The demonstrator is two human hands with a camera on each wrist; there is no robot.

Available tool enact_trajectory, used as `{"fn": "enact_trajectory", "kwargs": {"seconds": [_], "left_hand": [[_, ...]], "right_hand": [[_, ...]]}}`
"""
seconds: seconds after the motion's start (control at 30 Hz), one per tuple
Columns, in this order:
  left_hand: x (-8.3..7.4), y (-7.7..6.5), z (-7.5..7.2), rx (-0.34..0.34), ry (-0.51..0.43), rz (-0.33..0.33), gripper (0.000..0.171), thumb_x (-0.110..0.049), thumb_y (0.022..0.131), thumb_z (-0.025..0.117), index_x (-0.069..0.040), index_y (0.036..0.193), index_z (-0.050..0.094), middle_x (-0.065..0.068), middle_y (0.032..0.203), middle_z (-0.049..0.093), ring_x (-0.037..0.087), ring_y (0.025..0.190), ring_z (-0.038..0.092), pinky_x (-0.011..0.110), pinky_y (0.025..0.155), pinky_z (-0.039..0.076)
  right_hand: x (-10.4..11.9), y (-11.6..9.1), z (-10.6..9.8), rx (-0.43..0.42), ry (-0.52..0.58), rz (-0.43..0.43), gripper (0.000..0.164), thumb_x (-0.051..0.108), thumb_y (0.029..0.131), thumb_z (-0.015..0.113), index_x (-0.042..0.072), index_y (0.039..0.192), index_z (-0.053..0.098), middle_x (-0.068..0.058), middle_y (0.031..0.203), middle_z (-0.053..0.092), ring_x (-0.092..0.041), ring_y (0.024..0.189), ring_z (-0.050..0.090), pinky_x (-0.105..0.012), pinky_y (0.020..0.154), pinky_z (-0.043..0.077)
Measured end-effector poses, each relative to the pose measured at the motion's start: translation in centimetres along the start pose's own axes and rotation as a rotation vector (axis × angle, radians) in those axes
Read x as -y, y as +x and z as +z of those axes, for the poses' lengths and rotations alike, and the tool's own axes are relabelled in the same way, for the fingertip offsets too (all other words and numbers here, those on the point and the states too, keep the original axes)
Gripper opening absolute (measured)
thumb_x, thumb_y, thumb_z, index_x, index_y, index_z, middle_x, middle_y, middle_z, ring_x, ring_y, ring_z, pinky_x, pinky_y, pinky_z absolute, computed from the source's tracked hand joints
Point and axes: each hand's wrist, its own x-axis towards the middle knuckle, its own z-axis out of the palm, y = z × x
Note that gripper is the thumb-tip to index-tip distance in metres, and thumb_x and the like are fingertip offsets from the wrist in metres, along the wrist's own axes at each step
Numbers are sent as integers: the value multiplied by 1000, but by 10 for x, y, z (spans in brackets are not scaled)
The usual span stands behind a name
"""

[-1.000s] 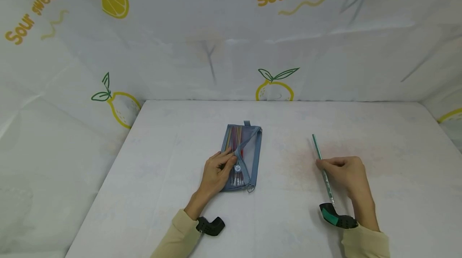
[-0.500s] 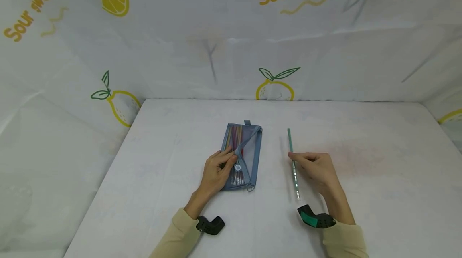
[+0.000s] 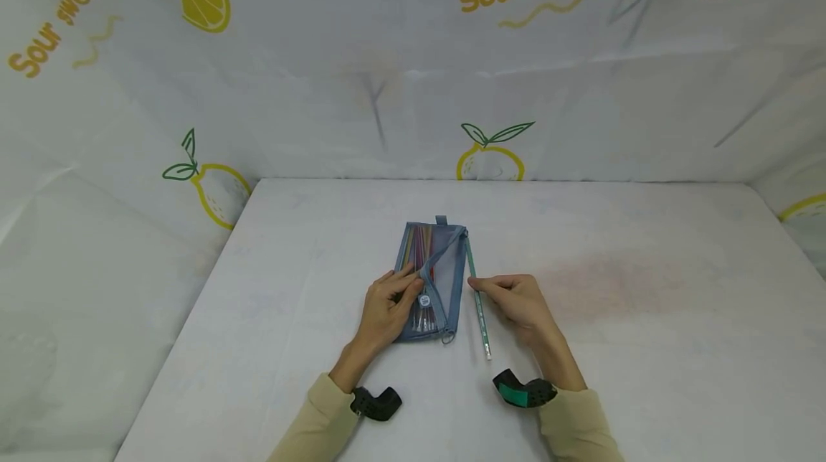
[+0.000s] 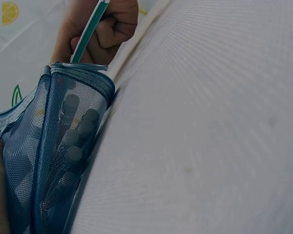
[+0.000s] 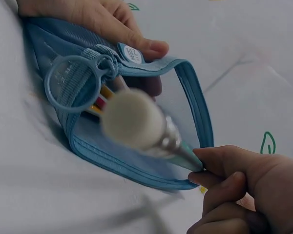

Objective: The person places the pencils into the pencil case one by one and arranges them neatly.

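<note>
A blue mesh pencil case (image 3: 456,279) lies on the white table with its zipped side open. Several coloured pencils (image 3: 421,243) show through its mesh. My left hand (image 3: 382,311) holds the opening's upper edge, thumb outside by the round label (image 5: 133,53) and a finger inside, as the right wrist view shows. My right hand (image 3: 519,300) pinches a green pencil (image 3: 480,318) between thumb and forefinger, beside the case's right edge. Its white eraser (image 5: 132,119) points back toward me, while its far end meets the case's top right corner in the head view.
A blue ring (image 5: 71,83) hangs from the case's near corner. The white table (image 3: 645,376) stretches to both sides and meets a lemon-printed backdrop (image 3: 310,118) at the back. A black wrist camera (image 3: 377,404) sits on the left wrist, and another (image 3: 523,390) on the right.
My right hand has carried the green pencil leftward across the table, up to the pencil case's right edge. My left hand and the case have stayed in place.
</note>
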Motion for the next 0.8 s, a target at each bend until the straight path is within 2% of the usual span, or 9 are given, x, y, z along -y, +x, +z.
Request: {"fn": "enact_trajectory", "kwargs": {"seconds": [0.3, 0.57, 0.8], "left_hand": [[1, 0, 0, 0, 8, -2, 32, -24, 103, 61, 2, 118, 74, 21, 119, 73, 40, 129, 63, 67, 113, 40], [1, -1, 0, 1, 19, 10, 37, -29, 104, 59, 2, 118, 74, 21, 119, 73, 40, 128, 64, 67, 112, 41], [2, -1, 1, 5, 24, 5, 40, -33, 104, 58, 1, 117, 75, 21, 120, 73, 40, 129, 63, 68, 113, 39]], "right_hand": [[1, 9, 23, -12, 63, -9, 34, 24, 91, 77, -6, 108, 77, 13, 50, 30, -4, 48, 25, -21, 49, 24], [2, 13, 33, -51, 158, -17, 31, 22, 92, 76, -6, 107, 77, 14, 47, 34, -3, 44, 27, -20, 46, 24], [1, 15, 39, -94, 179, -24, 30, 21, 92, 76, -5, 105, 78, 14, 47, 39, -3, 44, 28, -19, 45, 24]]}}
